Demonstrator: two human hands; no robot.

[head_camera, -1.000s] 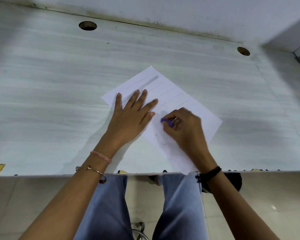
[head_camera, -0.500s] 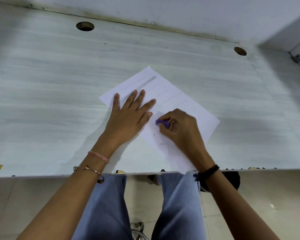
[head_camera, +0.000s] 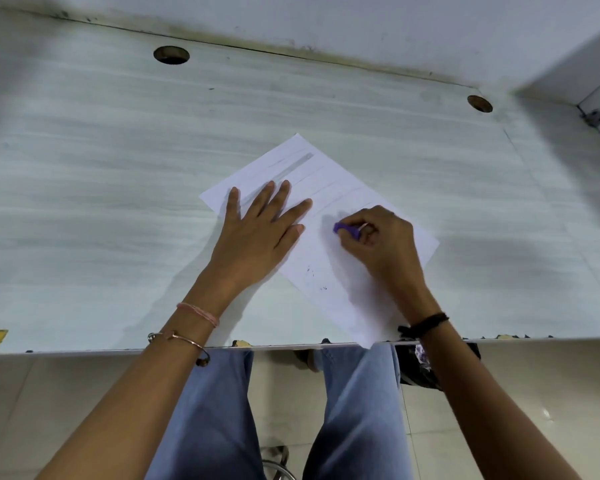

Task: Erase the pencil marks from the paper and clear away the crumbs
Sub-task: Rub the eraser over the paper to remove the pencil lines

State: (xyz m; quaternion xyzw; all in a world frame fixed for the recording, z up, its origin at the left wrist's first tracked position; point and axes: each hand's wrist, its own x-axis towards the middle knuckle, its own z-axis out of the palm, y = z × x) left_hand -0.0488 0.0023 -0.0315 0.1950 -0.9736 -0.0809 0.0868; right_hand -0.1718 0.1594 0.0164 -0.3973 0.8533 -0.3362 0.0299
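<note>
**Eraser at work on a pinned sheet**

Paper lies turned like a diamond on the pale grey desk, and the near corner of the paper reaches the desk's near edge. The left hand rests flat on the sheet's left part, fingers straight and spread, with the heel of the palm off the sheet on the desk. Just to its right, the right hand has its fingers curled and pinches a small purple eraser between thumb and fingertips. The eraser's left end appears to touch the sheet, though the hand's shadow makes the contact hard to confirm. Grey pencil marks show as a thick stroke near the far corner, with fainter parallel lines crossing the sheet between it and the right hand. Dark crumbs speck the sheet just right of the left hand's heel, with a few more slightly nearer. Two round holes pierce the desk at its far side, one left and one right. A pink thread band and a metal bangle circle the left wrist, and a black band circles the right. Blue jeans show below the desk edge
</note>
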